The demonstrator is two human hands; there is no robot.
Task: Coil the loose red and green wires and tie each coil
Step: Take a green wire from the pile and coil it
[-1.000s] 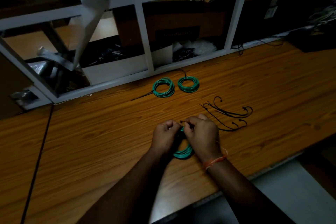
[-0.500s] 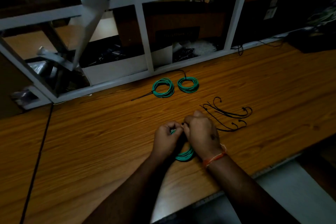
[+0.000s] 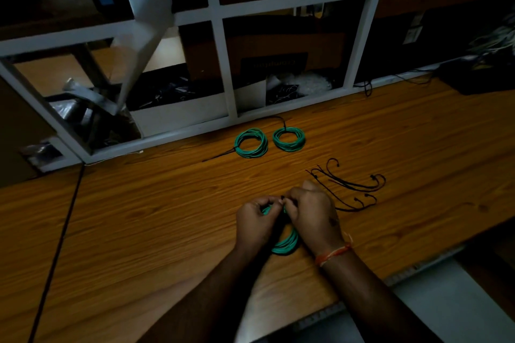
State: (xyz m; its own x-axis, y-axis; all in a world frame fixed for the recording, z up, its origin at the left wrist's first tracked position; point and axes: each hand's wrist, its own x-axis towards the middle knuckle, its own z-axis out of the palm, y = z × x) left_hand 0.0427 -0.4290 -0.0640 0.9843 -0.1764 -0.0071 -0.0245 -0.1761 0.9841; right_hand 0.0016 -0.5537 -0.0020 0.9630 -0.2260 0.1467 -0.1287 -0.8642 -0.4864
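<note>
Two hands: both work close together over the wooden table (image 3: 156, 220), knuckles nearly touching above a green coil.
Left hand (image 3: 257, 224): fingers curled in, fingertips pinching at the top of the coil where a small dark tie end shows between the hands.
Right hand (image 3: 313, 216): fingers curled tight on the same spot, thumb side against the left hand; an orange thread band (image 3: 333, 253) circles the wrist.
Green coil in hand (image 3: 285, 243): lies on the table under and between the hands; only its near arc and a sliver at the top show, the rest hidden by the fingers.
Dark tie at the coil: too small and dim to tell whether it is closed.
Finished coils: two more green coils lie side by side nearer the shelf, the left one (image 3: 250, 143) with a black tail running off to the left, the right one (image 3: 289, 139) with a black tail curving up behind it; they sit apart from each other and well apart from the hands.
Loose black ties (image 3: 351, 186): a small scatter just to the right of the right hand, overlapping one another.
White shelf frame (image 3: 223, 64): stands along the far edge of the table, its compartments dim and cluttered.
Black cable (image 3: 55, 253): runs down the left part of the table.
Red wire: I cannot make any out.
</note>
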